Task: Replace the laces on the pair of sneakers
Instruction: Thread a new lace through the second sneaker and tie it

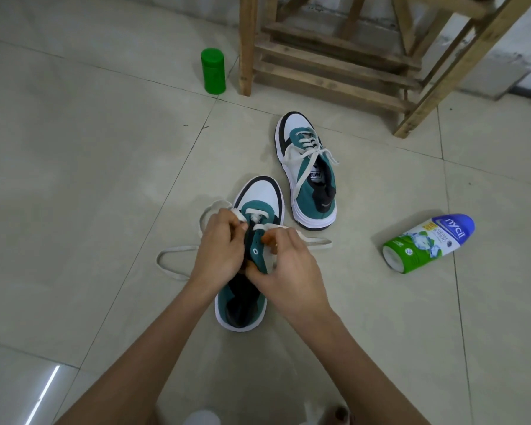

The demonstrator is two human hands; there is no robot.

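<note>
Two teal, white and black sneakers lie on the tiled floor. The near sneaker [259, 194] sits under both hands, toe pointing away. My left hand [218, 256] pinches the white lace [174, 262] at the shoe's left eyelet side; the lace loops out over the floor to the left. My right hand [292, 268] grips the right eyelet flap and pinches the lace's other end, which trails right. Only the lowest eyelets near the toe carry lace. The far sneaker [307, 170] stands apart, further back and to the right, fully laced with loose ends.
A green lidded canister [213, 71] stands at the back by a wooden stool leg [246, 47]. The stool frame [344, 56] fills the upper right. A powder bottle [428, 243] lies on its side at the right. Bare floor tiles stretch to the left.
</note>
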